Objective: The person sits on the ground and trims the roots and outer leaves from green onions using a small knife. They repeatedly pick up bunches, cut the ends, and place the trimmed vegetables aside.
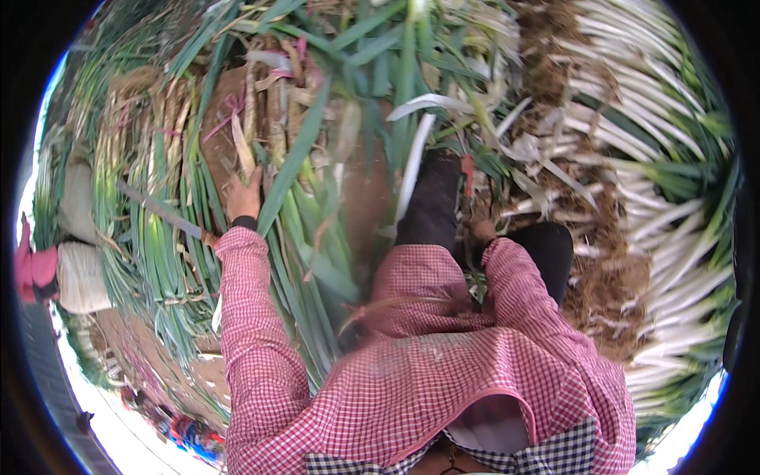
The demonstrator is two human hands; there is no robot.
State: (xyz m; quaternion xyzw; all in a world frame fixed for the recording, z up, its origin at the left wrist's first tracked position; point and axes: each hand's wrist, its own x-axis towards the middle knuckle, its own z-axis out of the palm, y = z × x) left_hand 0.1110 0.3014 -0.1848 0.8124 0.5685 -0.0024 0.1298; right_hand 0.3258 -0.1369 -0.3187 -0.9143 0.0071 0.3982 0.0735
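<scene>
My left hand [244, 196] is at the upper left, on the pale, dry-skinned end of a leek or large green onion [241, 145]. Whether its fingers close round the stalk is not clear. Close to the left wrist lies a long-bladed knife [163, 214], its handle end partly hidden behind the sleeve. Long green leaves [297, 172] cross just right of this hand. Low between my dark-trousered legs is my right hand [482, 230], near roots and white stalks; its fingers are dark and partly hidden, so its grip cannot be told. A red object [467, 172] lies just above it.
Rows of white-stemmed onions with brown roots [671, 267] fill the right side. Bundles tied with pink string [234, 104] and green bunches [157, 249] spread over the left. Loose peeled leaves [430, 102] lie ahead. Another person in pink [41, 267] is at the far left.
</scene>
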